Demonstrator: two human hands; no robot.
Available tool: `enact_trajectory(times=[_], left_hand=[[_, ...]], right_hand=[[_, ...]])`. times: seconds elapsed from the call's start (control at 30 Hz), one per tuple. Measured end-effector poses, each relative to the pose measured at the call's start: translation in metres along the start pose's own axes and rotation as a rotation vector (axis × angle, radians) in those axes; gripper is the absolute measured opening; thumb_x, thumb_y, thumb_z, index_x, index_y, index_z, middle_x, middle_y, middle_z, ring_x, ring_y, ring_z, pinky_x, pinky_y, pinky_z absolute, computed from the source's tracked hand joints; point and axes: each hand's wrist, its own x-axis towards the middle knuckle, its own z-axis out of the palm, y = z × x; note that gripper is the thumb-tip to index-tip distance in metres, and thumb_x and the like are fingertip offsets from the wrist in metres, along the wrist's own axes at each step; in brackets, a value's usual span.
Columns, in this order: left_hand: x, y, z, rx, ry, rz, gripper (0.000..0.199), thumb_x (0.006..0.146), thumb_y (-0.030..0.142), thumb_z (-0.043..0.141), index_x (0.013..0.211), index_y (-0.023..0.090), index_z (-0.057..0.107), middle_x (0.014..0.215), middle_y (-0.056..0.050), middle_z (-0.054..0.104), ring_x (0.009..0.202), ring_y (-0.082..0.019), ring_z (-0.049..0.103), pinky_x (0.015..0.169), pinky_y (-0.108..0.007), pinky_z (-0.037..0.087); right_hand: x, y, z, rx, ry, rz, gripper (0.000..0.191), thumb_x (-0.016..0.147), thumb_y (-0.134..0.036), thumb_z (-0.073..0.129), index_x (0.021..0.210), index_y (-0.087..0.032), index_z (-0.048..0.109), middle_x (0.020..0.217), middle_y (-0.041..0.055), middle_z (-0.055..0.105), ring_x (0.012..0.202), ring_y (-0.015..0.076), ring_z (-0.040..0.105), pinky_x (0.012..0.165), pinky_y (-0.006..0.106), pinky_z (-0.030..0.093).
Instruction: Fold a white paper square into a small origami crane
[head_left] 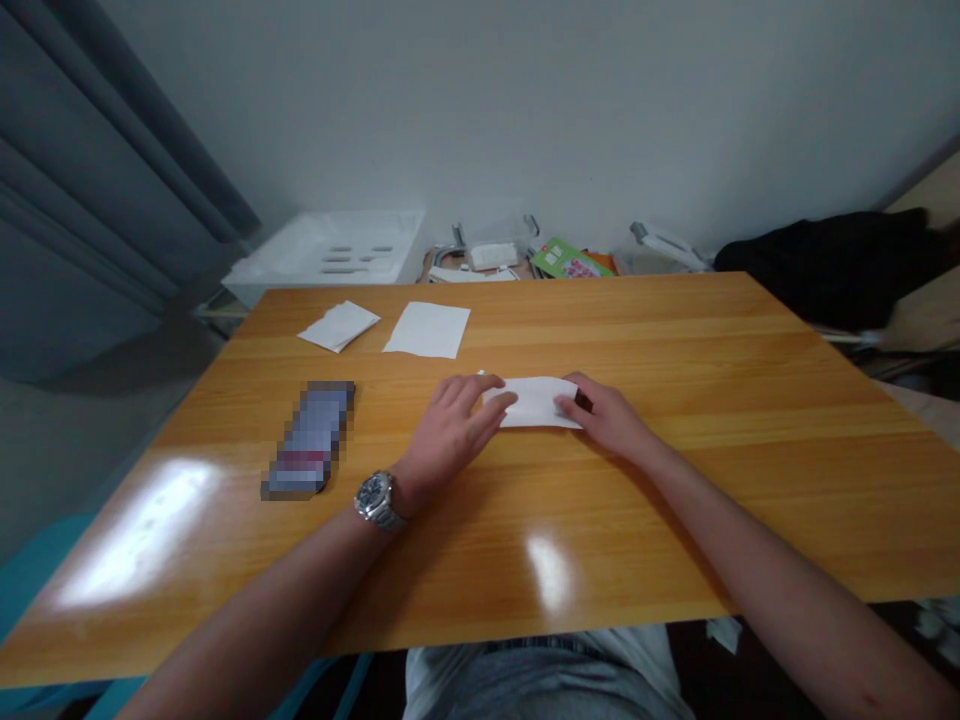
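A white piece of paper (536, 402), a narrow strip lying crosswise, is between my two hands near the middle of the table. My left hand (457, 425) has its thumb and fingers on the strip's left end, which they partly cover. At the other end, my right hand (606, 415) pinches the paper with the thumb on top and the fingers behind its edge. Whether the strip is folded is hard to make out. Farther back lie a flat, roughly square sheet (427, 330) and, left of it, a smaller white paper (340, 326) that looks folded.
A phone (311, 440), its screen blurred out, lies on the wooden table (675, 340) left of my left hand. Behind the far edge are a white tray (375, 235), a green booklet (566, 260) and other clutter. Dark cloth (825, 260) is at the right.
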Motion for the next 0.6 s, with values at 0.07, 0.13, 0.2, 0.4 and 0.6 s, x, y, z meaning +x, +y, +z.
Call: enact_trajectory(times=[0.07, 0.13, 0.2, 0.4, 0.6], left_hand=[[-0.001, 0.001, 0.003, 0.005, -0.036, 0.069, 0.025, 0.103, 0.025, 0.056, 0.126, 0.024, 0.065, 0.136, -0.009, 0.063, 0.121, -0.026, 0.058, 0.108, -0.046, 0.045], [-0.002, 0.001, 0.007, -0.011, -0.092, 0.102, 0.029, 0.102, 0.028, 0.059, 0.13, 0.025, 0.064, 0.142, -0.009, 0.06, 0.127, -0.027, 0.056, 0.115, -0.048, 0.041], [-0.003, -0.001, 0.012, -0.031, -0.169, 0.101, 0.041, 0.102, 0.032, 0.059, 0.142, 0.025, 0.057, 0.151, -0.009, 0.054, 0.137, -0.027, 0.05, 0.122, -0.049, 0.034], [-0.009, -0.008, 0.022, -0.048, -0.366, 0.031, 0.056, 0.106, 0.043, 0.047, 0.158, 0.023, 0.039, 0.167, -0.009, 0.036, 0.154, -0.027, 0.032, 0.13, -0.054, 0.017], [-0.012, -0.011, 0.023, -0.088, -0.45, -0.009, 0.058, 0.107, 0.048, 0.043, 0.16, 0.024, 0.036, 0.167, -0.01, 0.035, 0.155, -0.027, 0.032, 0.13, -0.053, 0.016]], right_hand=[[0.0, 0.0, 0.002, 0.018, 0.015, 0.008, 0.026, 0.099, -0.042, 0.056, 0.112, -0.02, 0.064, 0.087, 0.0038, 0.073, 0.074, 0.0206, 0.064, 0.065, 0.03, 0.047], [0.0, -0.001, 0.003, 0.014, 0.031, 0.011, 0.027, 0.098, -0.041, 0.058, 0.116, -0.021, 0.064, 0.089, 0.0038, 0.073, 0.073, 0.0208, 0.064, 0.066, 0.03, 0.048], [0.001, -0.001, 0.003, -0.001, 0.053, 0.008, 0.031, 0.096, -0.038, 0.061, 0.122, -0.021, 0.063, 0.097, 0.0054, 0.074, 0.079, 0.0221, 0.066, 0.07, 0.033, 0.05], [0.004, 0.008, 0.011, -0.066, 0.146, -0.056, 0.066, 0.09, -0.029, 0.068, 0.152, -0.026, 0.045, 0.115, 0.0098, 0.064, 0.088, 0.0243, 0.064, 0.083, 0.043, 0.057], [0.004, 0.018, 0.009, -0.156, 0.196, -0.211, 0.043, 0.092, -0.031, 0.07, 0.134, -0.028, 0.065, 0.131, 0.012, 0.054, 0.117, 0.0299, 0.061, 0.103, 0.052, 0.053]])
